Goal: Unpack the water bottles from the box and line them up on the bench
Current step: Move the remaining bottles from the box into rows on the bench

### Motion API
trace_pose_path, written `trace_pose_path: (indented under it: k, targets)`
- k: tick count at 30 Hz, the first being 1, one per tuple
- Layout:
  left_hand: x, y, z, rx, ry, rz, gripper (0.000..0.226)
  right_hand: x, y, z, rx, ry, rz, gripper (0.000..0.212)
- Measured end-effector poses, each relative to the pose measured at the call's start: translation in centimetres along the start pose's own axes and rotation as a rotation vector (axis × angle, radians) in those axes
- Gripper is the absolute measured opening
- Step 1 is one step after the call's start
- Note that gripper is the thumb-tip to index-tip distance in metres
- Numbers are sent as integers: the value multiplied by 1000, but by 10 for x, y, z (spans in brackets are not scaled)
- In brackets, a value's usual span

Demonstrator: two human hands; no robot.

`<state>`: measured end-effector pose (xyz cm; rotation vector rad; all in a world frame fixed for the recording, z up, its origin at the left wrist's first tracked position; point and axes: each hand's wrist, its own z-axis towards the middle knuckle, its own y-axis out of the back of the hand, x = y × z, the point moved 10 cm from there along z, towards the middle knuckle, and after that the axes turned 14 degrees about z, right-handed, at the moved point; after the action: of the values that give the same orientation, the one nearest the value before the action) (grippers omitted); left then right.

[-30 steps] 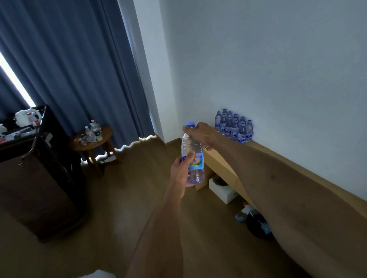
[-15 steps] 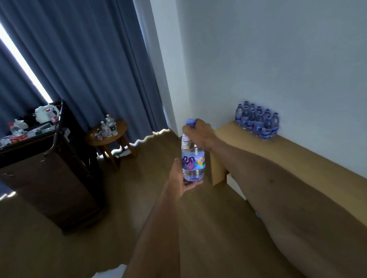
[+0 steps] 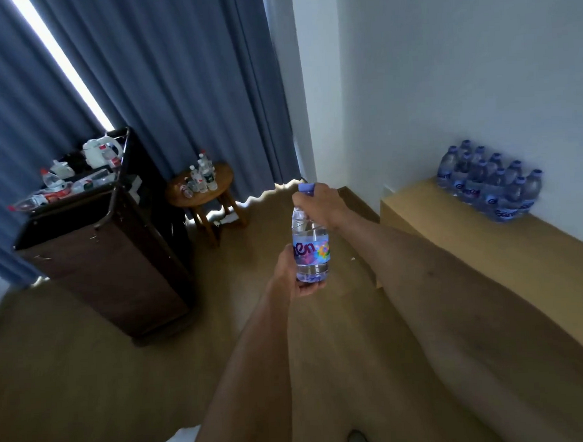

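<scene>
Bottle (image 3: 311,250) upright, clear, purple-capped, colourful label, held by both hands.

Hotel room, looks like. Full-length blue curtains (image 3: 175,91), wood floor (image 3: 89,383), dark housekeeping-type cart (image 3: 109,250) loaded with a kettle (image 3: 99,153) and bottles, small round side table (image 3: 199,192), low wooden worktop (image 3: 487,254) along a plain white wall (image 3: 461,76).

One held bottle (image 3: 311,250); roughly eleven benched bottles (image 3: 489,185) (caps overlapping).
</scene>
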<state>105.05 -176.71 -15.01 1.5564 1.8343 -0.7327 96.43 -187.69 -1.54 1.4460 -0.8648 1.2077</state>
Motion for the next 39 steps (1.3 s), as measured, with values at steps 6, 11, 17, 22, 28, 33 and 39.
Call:
trace_pose_path:
  k: [6, 11, 17, 22, 28, 33, 39]
  targets:
    - [-62, 16, 88, -35, 22, -50, 53, -16, -23, 117, 57, -62, -28, 34]
    - [-113, 9, 155, -37, -11, -71, 48, -22, -15, 197, 53, -59, -64, 30]
    - [-153, -17, 206, -37, 39, 85, 49, -38, 35, 259, -53, -52, 3, 31]
    - [-187, -53, 249, 22, 25, 248, 56, -57, 88, 296, -137, -82, 60, 21]
    - [-215, -117, 310, 211, -45, 367, 65, -90, 164, 334, -300, -197, 98, 25]
    - [-250, -168, 369, 336, -37, 486, 61, -125, 221, 377, -452, -285, 129, 33]
    - [-288, -215, 438, 497, 46, 499, 59, -140, 270, 434, -576, -306, 95, 34]
